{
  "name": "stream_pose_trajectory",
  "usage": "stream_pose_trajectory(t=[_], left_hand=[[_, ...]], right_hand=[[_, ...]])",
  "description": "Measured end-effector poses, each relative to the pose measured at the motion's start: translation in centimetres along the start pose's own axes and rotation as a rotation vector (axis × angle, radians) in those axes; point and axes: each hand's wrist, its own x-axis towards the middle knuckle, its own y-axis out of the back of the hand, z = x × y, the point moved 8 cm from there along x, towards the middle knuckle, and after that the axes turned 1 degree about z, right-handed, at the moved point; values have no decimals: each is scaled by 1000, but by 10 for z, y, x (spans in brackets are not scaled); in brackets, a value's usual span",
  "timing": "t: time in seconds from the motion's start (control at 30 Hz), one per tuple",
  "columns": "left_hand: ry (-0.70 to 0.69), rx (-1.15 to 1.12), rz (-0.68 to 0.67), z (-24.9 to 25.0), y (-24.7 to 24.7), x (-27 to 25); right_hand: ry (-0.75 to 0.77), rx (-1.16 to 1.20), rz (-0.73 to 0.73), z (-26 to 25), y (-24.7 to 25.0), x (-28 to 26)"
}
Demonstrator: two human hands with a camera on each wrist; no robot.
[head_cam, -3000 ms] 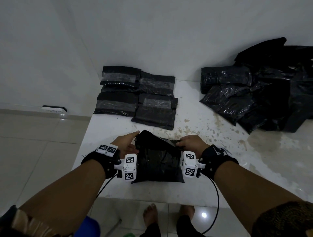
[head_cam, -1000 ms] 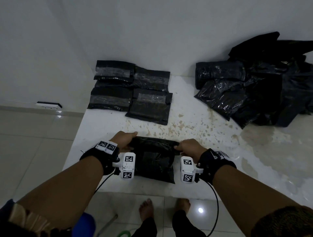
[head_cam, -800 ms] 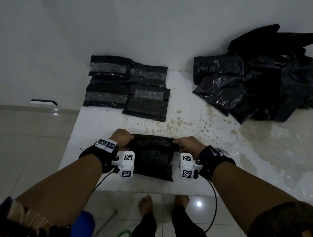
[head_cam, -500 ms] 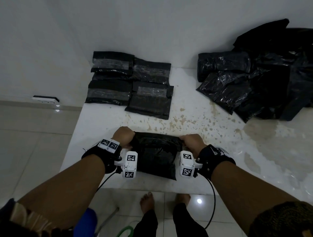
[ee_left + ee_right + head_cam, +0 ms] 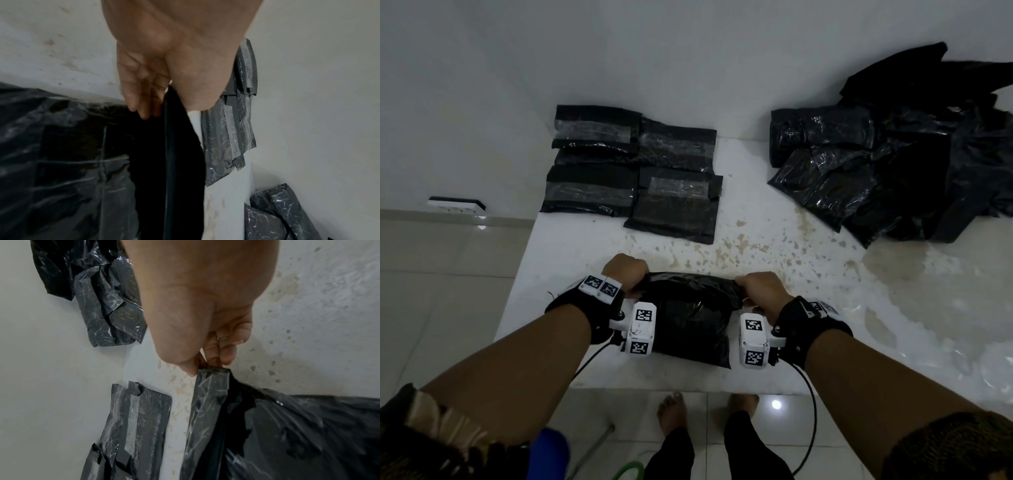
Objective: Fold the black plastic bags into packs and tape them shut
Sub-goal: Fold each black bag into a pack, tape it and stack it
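Observation:
A black plastic bag (image 5: pixel 688 315) lies on the white table (image 5: pixel 774 253) near its front edge, its far end folded over toward me. My left hand (image 5: pixel 628 274) grips the fold's left end; the left wrist view shows my left hand (image 5: pixel 156 104) with thumb and fingers pinching the black bag (image 5: pixel 176 162). My right hand (image 5: pixel 756 289) grips the right end, and in the right wrist view that right hand (image 5: pixel 205 360) pinches the corner of the black bag (image 5: pixel 267 434).
Several folded, taped packs (image 5: pixel 633 171) lie at the back left against the wall. A loose heap of black bags (image 5: pixel 893 164) fills the back right. The tabletop is stained in the middle. My feet (image 5: pixel 671 411) stand on floor tiles below the front edge.
Three seconds ago the bag's top flap stood up between my hands. Since then both hands have folded it down toward me and now hold the fold low on the pack.

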Motion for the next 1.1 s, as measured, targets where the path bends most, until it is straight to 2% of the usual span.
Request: stream_pose_trajectory(t=[0.07, 0.2, 0.27, 0.3, 0.33, 0.4, 0.43, 0.47, 0.57, 0.77, 0.97, 1.03, 1.1], left_hand=[[24, -23, 17, 0, -1, 1], [-61, -96, 121, 1, 10, 8], [-132, 17, -10, 6, 1, 13], [-244, -50, 9, 11, 2, 16], [-263, -251, -22, 17, 2, 9], [-128, -449, 108, 8, 9, 7], [-1, -519, 28, -2, 0, 5], [21, -526, -29, -1, -4, 1], [-53, -510, -58, 3, -1, -9], [-144, -390, 27, -6, 3, -3], [-174, -111, 147, -3, 4, -12], [-187, -139, 137, -2, 5, -12], [-263, -149, 96, 5, 7, -13]], right_hand=[[35, 50, 31, 0, 4, -1], [83, 144, 73, -2, 10, -3], [87, 141, 62, -6, 10, -3], [79, 131, 44, -7, 8, -2], [65, 119, 24, -8, 6, -2], [39, 92, -16, -9, 1, -1], [36, 73, -31, -9, -1, -1], [42, 53, -47, -10, -3, -2], [67, 57, -81, -9, -7, -3], [70, -57, -112, -2, -10, 1], [40, -241, -51, 10, -13, 1], [66, -327, -34, 8, -9, 5], [128, -378, 14, 2, -2, 10]])
